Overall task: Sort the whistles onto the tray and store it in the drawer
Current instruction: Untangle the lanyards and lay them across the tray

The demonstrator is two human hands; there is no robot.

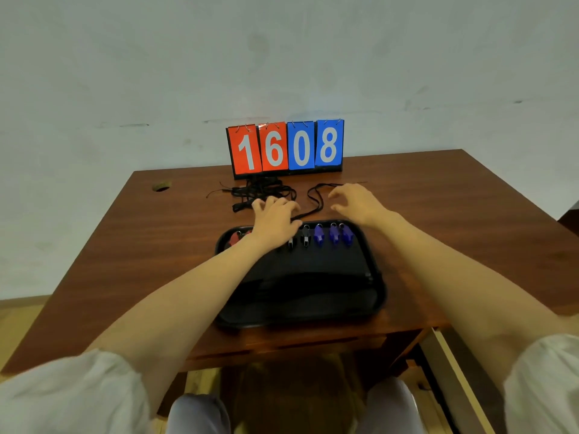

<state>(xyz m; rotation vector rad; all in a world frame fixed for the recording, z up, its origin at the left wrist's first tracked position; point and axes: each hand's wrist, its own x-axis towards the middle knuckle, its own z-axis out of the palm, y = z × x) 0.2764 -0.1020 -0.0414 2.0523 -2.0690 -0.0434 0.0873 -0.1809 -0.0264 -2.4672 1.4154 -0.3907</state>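
Three blue whistles [334, 235] lie in the black tray [313, 314].

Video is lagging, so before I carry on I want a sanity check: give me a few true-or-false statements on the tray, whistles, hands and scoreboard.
1. Three blue plastic whistles lie in a row at the right of the black plastic tray. True.
2. The red and blue flip scoreboard reads 1806. False: it reads 1608.
3. The right hand grips a blue whistle. False: its fingers are spread beyond the tray and hold nothing.
4. The tangled black lanyard cords lie on the brown wooden table beyond the tray. True.
5. The tray is already stored away. False: it sits on the table top.
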